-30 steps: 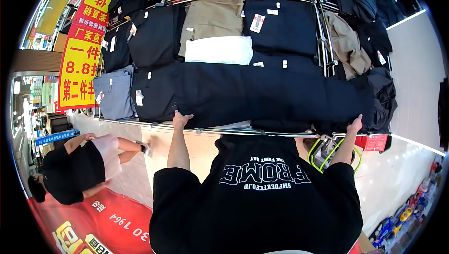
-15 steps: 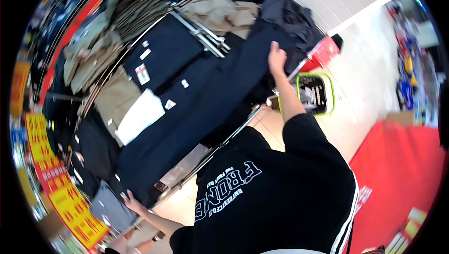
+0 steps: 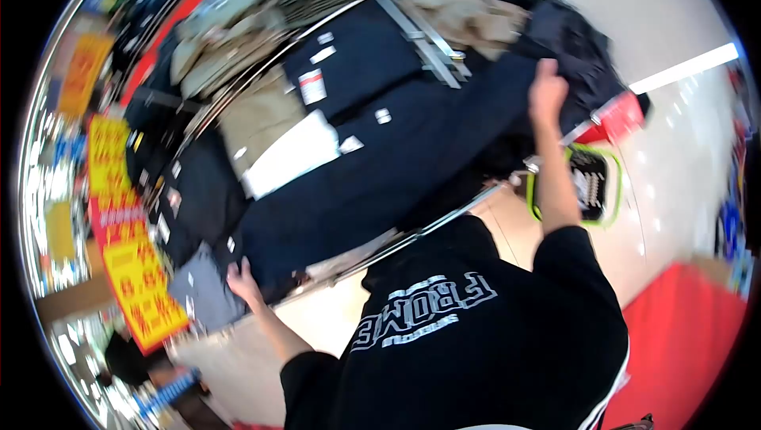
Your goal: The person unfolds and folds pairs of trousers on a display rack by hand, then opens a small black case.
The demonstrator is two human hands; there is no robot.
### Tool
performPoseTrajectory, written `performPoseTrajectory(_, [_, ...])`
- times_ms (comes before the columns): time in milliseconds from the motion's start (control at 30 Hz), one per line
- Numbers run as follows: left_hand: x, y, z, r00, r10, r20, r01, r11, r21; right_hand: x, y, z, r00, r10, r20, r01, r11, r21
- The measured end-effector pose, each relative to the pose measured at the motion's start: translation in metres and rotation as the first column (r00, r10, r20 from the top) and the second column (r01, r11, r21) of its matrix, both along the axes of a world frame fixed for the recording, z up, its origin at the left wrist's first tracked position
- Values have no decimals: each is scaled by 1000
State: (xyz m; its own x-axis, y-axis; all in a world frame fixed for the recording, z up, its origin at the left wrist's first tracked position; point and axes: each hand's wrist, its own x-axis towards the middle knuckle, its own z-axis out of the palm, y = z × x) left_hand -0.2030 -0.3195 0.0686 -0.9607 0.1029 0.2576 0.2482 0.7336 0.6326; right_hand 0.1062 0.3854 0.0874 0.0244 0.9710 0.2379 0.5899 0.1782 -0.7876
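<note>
A long pair of dark navy trousers (image 3: 357, 172) lies stretched across the clothes display between my hands. At its lower left end my left hand (image 3: 244, 281) is closed on the edge of the cloth, its fingertips partly hidden. Up at the far right end, my right hand (image 3: 547, 95) grips the cloth with the thumb on top; motion blurs it a little. Just behind the trousers are a white sheet (image 3: 293, 159) and a folded dark garment with a red-and-white label (image 3: 312, 87).
Khaki and olive trousers (image 3: 468, 14) are piled behind metal rails (image 3: 420, 38). Yellow price signs (image 3: 135, 279) hang along the left. A green-rimmed basket (image 3: 610, 184) stands on the floor to the right, near a red-covered surface (image 3: 674, 351). A grey garment (image 3: 206, 291) lies beside my left hand.
The view has turned, so the display, the trousers and my right hand appear further right. Both hands keep their places at the two ends of the trousers.
</note>
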Motion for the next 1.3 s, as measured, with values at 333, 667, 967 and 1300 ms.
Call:
performPoseTrajectory(333, [10, -49, 42, 814, 215, 539, -443, 830, 339, 76, 49, 14, 917, -152, -370, 36, 953, -301])
performPoseTrajectory(667, [-91, 22, 108, 981, 156, 113, -190, 876, 443, -53, 61, 26, 843, 98, -529, -241, 948, -209])
performPoseTrajectory(967, [-45, -35, 132, 843, 158, 515, -452, 727, 517, 27, 76, 48, 697, -35, -716, -206, 947, -246])
performPoseTrajectory(1300, [55, -6, -175, 697, 606, 383, -589, 788, -177, 141, 95, -180, 872, -291, -394, -111, 666, -738])
